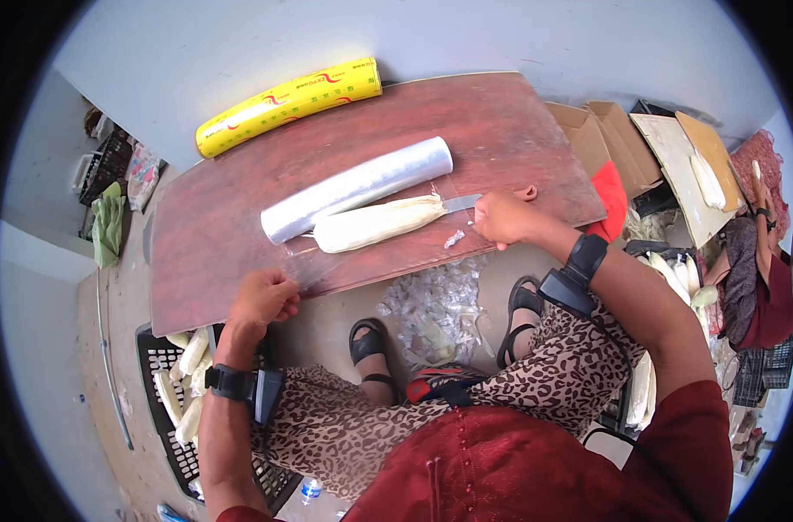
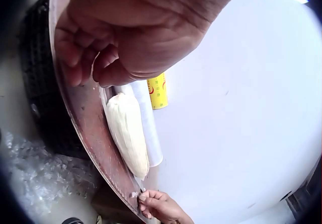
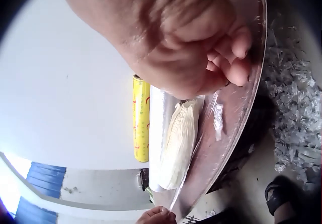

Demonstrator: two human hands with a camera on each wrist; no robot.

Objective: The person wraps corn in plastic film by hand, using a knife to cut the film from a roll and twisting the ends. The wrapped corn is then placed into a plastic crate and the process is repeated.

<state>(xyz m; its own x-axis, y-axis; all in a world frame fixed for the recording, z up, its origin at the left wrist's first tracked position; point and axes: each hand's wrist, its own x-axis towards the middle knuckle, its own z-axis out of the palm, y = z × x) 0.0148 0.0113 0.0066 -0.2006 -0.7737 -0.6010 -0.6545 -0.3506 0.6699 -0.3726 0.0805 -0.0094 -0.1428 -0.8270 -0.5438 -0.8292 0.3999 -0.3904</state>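
Observation:
An ear of corn in pale husk [image 1: 379, 223] lies on the reddish wooden table [image 1: 214, 217], against a roll of clear plastic wrap [image 1: 361, 187]. A thin sheet of plastic film [image 3: 184, 176] stretches along the ear's near side, between the hands. My left hand [image 1: 264, 297], at the table's front edge, pinches the film with curled fingers. At the ear's other end, my right hand [image 1: 501, 219] pinches the film between thumb and fingers. A knife [image 1: 462, 203] lies by the ear's tip, partly hidden by the right hand. A crumpled scrap of film [image 1: 454, 238] is close by.
A yellow printed roll [image 1: 289, 104] lies along the back edge by the wall. Black crates of corn [image 1: 157, 352] stand to the left and right. Film scraps [image 1: 435, 313] cover the floor between my feet. Another person [image 1: 766, 278] sits at the right near cardboard boxes [image 1: 601, 143].

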